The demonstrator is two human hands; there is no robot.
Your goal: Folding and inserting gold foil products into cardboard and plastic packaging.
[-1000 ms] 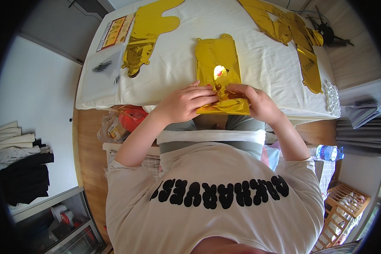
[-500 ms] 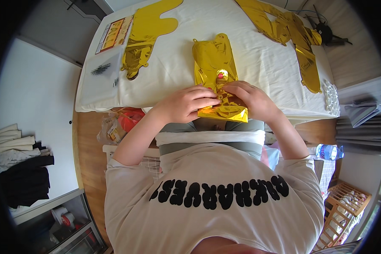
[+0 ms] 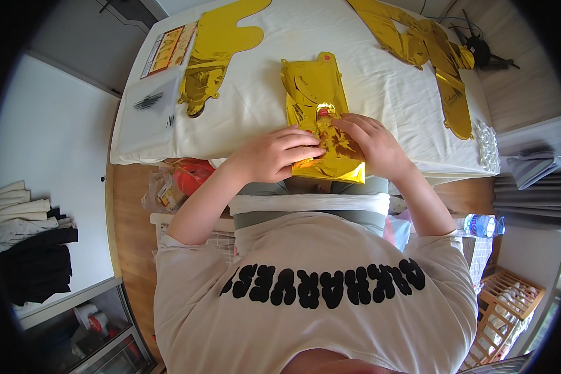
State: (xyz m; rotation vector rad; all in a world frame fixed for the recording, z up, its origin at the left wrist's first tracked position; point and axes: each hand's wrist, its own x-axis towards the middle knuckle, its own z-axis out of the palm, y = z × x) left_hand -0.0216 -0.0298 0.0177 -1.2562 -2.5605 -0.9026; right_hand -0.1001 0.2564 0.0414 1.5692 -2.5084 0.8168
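Head view: one camera, looking down on a white-covered table point(image 3: 380, 93).
Foil balloon point(image 3: 321, 118): flat and gold, at the table's near edge, its lower part folded and creased.
Left hand point(image 3: 274, 153): fingers curled, pressing the fold.
Right hand point(image 3: 374, 146): pinching the foil's right side.
Progress: judged partway folded; the upper half is still flat.
Other foil balloons point(image 3: 215, 53): unfolded, toward the far edge.

A home bedroom is suggested by the white-sheeted bed point(image 3: 380, 87), wooden floor point(image 3: 128, 212) and folded clothes point(image 3: 25, 212).
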